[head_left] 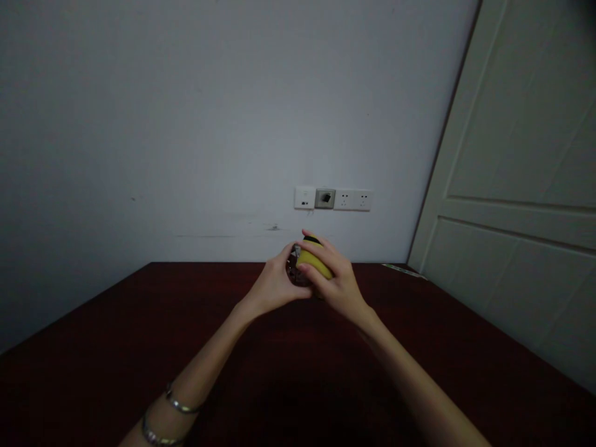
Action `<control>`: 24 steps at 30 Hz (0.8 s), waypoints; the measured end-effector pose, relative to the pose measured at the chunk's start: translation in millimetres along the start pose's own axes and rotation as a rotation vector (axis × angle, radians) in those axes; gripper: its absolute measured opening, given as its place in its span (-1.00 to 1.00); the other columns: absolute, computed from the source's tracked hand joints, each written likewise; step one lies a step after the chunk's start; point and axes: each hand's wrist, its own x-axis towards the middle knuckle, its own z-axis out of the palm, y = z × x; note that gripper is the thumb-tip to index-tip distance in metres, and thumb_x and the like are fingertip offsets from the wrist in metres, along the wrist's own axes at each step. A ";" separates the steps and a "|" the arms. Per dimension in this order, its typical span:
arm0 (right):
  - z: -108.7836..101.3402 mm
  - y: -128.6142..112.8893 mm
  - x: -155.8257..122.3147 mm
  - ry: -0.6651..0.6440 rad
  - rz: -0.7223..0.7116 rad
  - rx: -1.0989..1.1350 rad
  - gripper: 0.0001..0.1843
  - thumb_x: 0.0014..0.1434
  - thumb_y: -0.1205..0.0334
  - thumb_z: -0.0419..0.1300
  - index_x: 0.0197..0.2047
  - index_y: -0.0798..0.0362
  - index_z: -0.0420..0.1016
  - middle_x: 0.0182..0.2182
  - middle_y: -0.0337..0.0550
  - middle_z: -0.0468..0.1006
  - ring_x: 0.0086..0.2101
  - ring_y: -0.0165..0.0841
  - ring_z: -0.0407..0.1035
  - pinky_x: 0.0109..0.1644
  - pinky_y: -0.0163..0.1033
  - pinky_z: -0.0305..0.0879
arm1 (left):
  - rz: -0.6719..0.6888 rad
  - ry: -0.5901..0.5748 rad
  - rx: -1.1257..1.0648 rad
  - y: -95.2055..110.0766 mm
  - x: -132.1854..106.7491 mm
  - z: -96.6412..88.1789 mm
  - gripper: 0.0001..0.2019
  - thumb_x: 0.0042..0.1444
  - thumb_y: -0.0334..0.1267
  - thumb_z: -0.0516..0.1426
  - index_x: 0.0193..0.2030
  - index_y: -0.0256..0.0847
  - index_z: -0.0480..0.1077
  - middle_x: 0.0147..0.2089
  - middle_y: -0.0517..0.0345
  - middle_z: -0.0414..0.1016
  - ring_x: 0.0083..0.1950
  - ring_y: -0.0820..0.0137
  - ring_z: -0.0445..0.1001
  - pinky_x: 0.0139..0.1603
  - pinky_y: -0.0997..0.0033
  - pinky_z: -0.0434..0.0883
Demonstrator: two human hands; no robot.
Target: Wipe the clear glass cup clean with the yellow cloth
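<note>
Just above the far part of the table, my left hand is curled around a clear, round, cup-like thing that looks dark with bright glints. My right hand grips a rounded yellow thing with a black patch at its top. The yellow thing presses against the right side of the clear one, or overlaps it from here. Whether the two are joined cannot be told, as my fingers cover much of both. Two silvery bangles circle my left forearm.
A dark red table spreads under my arms and meets a pale wall. Wall sockets sit behind my hands. At the right stands a light panelled door, with a thin patterned strip lying near it on the table's far edge.
</note>
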 end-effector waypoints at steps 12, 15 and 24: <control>7.6 5.6 5.6 0.195 0.362 0.253 -0.56 0.15 -0.05 0.15 0.02 -0.01 0.50 -0.02 -0.08 0.56 -0.01 -0.18 0.43 0.14 0.04 0.30 | 0.087 -0.018 0.081 2.2 -0.9 -2.7 -0.25 -0.20 -0.32 0.29 0.20 -0.20 0.17 0.06 -0.03 0.42 0.04 0.18 0.44 0.08 0.17 0.37; 5.6 5.1 5.5 0.173 0.339 0.212 -0.57 0.15 -0.04 0.16 0.02 -0.02 0.50 0.00 -0.09 0.55 0.01 -0.18 0.42 0.16 0.05 0.28 | 0.049 -0.008 0.123 1.8 -1.0 -2.2 -0.21 -0.22 -0.27 0.31 0.22 -0.21 0.16 0.08 -0.07 0.41 0.03 0.14 0.44 0.05 0.13 0.38; -3.4 -2.3 1.5 -0.019 -0.003 -0.010 -0.60 0.15 0.14 0.20 0.08 -0.10 0.45 0.17 -0.10 0.38 0.17 -0.23 0.25 0.28 0.01 0.12 | 0.033 -0.024 0.058 -0.3 0.1 -3.6 -0.24 -0.19 -0.35 0.28 0.22 -0.20 0.15 -0.04 0.04 0.47 -0.13 0.26 0.49 -0.12 0.28 0.43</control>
